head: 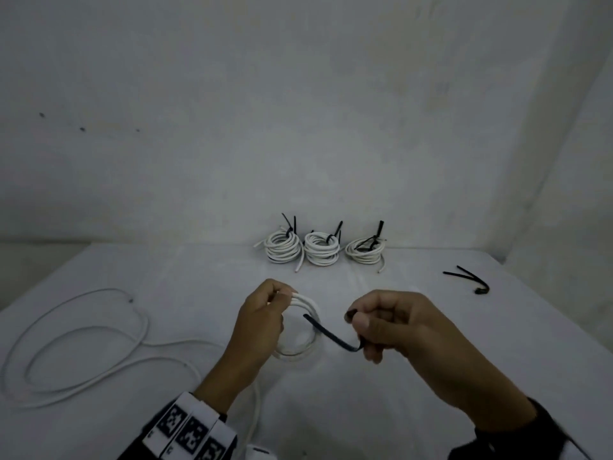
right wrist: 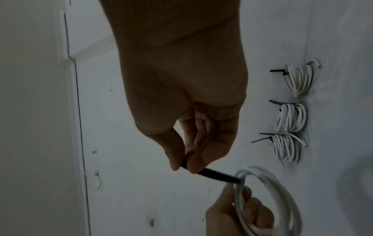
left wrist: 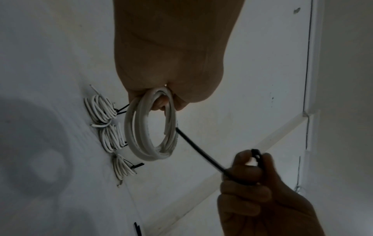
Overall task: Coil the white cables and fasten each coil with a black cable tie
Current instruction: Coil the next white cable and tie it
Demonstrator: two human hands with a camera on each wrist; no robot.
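Note:
My left hand (head: 262,313) pinches the top of a white cable coil (head: 303,327), holding it upright above the table; the coil (left wrist: 150,126) shows as a ring in the left wrist view. My right hand (head: 384,323) pinches a black cable tie (head: 331,336) bent into a hook. The tie's free end points at the coil's right side, and the black cable tie (right wrist: 220,175) reaches the coil (right wrist: 268,196) in the right wrist view. Three tied coils (head: 320,249) stand in a row at the table's far edge.
A loose white cable (head: 83,343) lies in wide loops on the left of the white table (head: 414,267). Spare black cable ties (head: 471,280) lie at the right. A white wall (head: 298,111) rises just behind the tied coils.

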